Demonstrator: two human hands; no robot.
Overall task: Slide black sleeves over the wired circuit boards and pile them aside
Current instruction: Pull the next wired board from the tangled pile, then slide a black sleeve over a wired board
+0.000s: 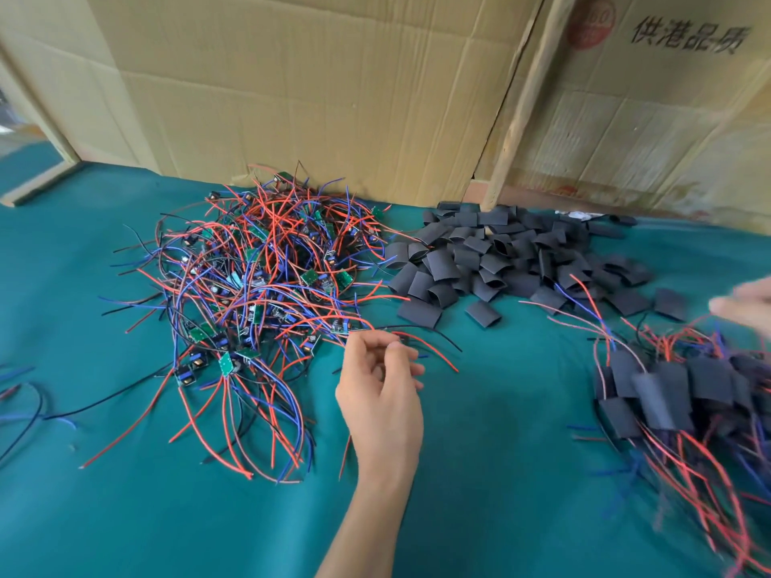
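Head view: the left hand [381,385] reaches over the green desk [479,473] to the near edge of the board pile [267,277]. Its fingers are curled, and thumb and forefinger appear to pinch wires [417,340] — a black and a red lead trailing out to the right — that run back toward a small board at the pile's edge. The right hand [747,302] shows only partly at the right border, blurred; its fingers look extended and nothing is visible in them, though the blur leaves some doubt.

The loose sleeves [500,256] lie heaped at the back of the desk, just right of the boards. The finished pile [676,394], sleeved boards with leads spilling out, sits near the right edge.

Handling, as a judgement: the boards look very light, and the thin leads are limp and badly tangled, so pulling one wire probably drags its neighbours along. A pull by the leads likely frees a board, but the solder joints may be the weak spot — a hold on the board's edges seems safer for the sleeving itself. The sleeves look soft, flattened and light; one probably needs squeezing at its creases to open the mouth before a board goes in, leads first.
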